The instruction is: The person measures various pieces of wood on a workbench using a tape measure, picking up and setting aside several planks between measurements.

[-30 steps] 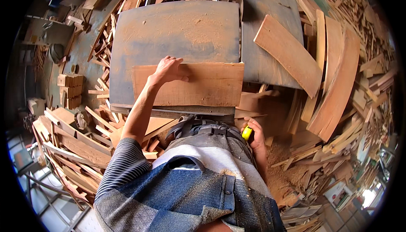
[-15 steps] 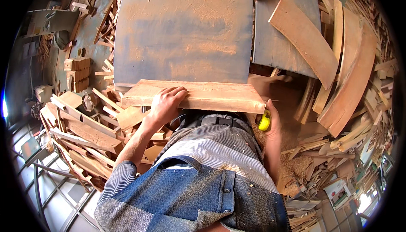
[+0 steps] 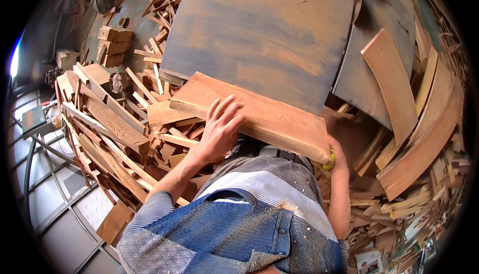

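Observation:
A thick wooden board (image 3: 264,109) lies crosswise in front of my waist, its far side against the near edge of a dusty metal machine table (image 3: 259,39). My left hand (image 3: 221,127) is at the board's near edge, left of its middle, fingers stretched and slightly apart. At the board's right end is my right hand (image 3: 339,155), fingers curled round a small yellow tape measure (image 3: 329,160). Most of the tape measure is hidden by the hand and the board's end.
Right of the table, a second metal surface (image 3: 374,59) bears a curved plank (image 3: 391,82). Longer curved planks (image 3: 424,144) lean beyond it. Offcuts (image 3: 115,119) are heaped to my left, near a stack of wooden blocks (image 3: 114,47). More scraps cover the right side.
The view has turned, so table and board now look tilted, the board's right end lower. My left fingers have lifted off the board's top and spread. The tape measure is more covered.

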`<state>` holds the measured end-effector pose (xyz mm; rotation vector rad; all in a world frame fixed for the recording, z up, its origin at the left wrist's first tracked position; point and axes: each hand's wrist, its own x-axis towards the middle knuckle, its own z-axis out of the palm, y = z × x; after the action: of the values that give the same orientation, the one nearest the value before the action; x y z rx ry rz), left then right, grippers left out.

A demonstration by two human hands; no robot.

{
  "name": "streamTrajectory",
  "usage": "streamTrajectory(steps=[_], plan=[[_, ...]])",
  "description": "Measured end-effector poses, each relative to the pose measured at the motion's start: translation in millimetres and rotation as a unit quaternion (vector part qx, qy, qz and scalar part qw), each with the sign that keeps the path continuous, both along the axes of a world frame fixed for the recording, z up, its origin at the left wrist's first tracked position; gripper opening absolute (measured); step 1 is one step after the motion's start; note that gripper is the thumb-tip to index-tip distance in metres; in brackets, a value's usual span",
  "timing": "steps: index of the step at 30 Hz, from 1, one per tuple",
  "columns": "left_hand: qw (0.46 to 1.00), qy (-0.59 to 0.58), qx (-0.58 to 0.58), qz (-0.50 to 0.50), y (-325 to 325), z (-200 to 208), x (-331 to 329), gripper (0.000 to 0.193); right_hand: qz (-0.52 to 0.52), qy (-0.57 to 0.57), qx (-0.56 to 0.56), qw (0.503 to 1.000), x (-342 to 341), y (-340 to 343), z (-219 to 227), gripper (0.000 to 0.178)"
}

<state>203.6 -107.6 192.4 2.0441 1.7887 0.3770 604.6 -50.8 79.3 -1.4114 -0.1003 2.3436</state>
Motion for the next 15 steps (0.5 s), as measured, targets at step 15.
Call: streamTrajectory(steps=[15], plan=[[0.510, -0.642, -0.146, 0.553, -79, -114, -65, 0.030, 0.048, 0.072, -0.014, 0.996, -73, -1, -119, 0.038]])
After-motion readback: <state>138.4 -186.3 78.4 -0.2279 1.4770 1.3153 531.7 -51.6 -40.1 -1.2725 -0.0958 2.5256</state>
